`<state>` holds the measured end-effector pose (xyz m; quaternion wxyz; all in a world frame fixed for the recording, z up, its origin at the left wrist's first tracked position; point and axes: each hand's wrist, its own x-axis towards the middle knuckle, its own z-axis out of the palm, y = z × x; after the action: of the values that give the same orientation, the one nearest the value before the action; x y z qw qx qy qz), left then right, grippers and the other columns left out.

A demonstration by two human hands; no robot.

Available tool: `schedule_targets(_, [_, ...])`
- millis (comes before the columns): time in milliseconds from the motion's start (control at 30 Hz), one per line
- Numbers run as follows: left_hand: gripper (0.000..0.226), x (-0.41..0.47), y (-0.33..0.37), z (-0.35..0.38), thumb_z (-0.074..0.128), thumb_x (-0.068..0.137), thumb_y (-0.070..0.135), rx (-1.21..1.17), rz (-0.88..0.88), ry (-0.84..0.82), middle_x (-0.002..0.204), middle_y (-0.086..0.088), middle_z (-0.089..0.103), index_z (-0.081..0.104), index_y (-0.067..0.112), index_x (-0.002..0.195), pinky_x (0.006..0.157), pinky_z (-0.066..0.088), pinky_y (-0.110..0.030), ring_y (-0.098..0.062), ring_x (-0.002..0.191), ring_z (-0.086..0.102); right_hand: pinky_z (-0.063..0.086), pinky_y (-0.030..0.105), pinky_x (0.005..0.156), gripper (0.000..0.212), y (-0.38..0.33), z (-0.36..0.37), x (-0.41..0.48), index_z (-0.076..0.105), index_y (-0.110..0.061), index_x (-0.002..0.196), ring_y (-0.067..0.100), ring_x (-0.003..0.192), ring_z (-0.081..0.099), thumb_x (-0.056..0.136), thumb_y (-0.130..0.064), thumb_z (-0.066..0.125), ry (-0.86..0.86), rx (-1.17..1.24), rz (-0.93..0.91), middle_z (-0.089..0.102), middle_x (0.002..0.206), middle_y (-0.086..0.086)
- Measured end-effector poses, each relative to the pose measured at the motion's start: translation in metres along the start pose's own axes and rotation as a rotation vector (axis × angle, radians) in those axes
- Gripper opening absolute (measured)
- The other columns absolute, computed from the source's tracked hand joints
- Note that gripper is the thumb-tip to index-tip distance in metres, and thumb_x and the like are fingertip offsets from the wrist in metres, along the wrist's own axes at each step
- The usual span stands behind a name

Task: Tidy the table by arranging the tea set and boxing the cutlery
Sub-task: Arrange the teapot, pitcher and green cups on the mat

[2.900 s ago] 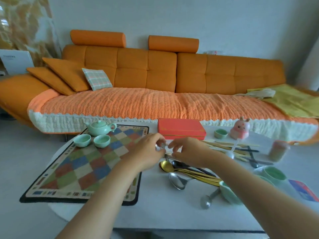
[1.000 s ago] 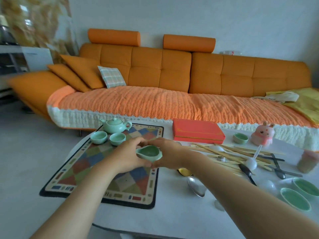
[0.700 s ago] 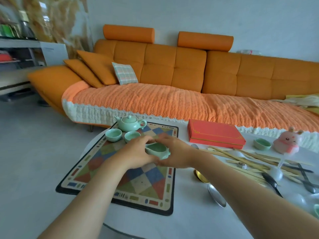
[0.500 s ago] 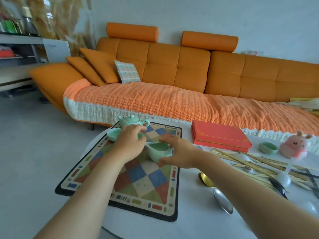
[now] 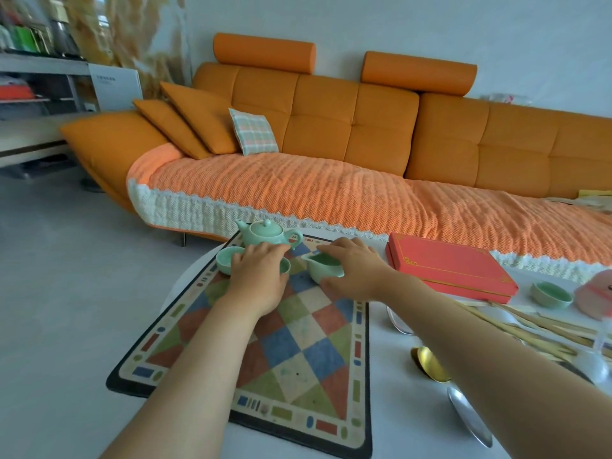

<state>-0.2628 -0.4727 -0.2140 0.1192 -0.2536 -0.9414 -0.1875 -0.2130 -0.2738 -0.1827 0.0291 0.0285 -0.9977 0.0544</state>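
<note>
1. Head view: right hand (image 5: 356, 270) grips pitcher (image 5: 320, 266), which stands on mat (image 5: 298, 352) near teapot (image 5: 265, 232).
2. Left hand (image 5: 260, 277) covers cup (image 5: 285, 266); hold cannot be told.
3. Box (image 5: 447, 270): closed, right of mat.

Soft, even daylight fills the room, with a blown-out white glare high at the left of the view. My left hand (image 5: 261, 273) and right hand (image 5: 357, 273) throw only faint, diffuse shadows on the chequered multicoloured cloth mat (image 5: 298, 342); the pale green ceramic pitcher (image 5: 323, 270) my right hand grips shows a dull gloss. The gold metal spoon (image 5: 430, 364) near the white round table (image 5: 397, 409)'s right edge gleams brightly. The wide lens bows the long orange sofa (image 5: 331, 127). At the table's far right edge the pink rounded figurine (image 5: 596, 299) and pale wooden chopsticks (image 5: 546, 326) are smeared.
</note>
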Motion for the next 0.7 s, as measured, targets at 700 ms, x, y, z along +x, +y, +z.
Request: schedule_targets(700, [0.039,0.001,0.063,-0.015,0.052,0.094,0.036,-0.125,0.079,0.092,0.130,0.002,0.051,0.050,0.026,0.132,0.099,0.035,-0.039,-0.023,0.121,0.040,0.042,0.044,0.103,0.057,0.021,-0.029,-0.027,0.044,-0.028,0.143,0.022,0.126,0.046,0.090,-0.042,0.059,0.121,0.120,0.045,0.044,0.140,-0.001])
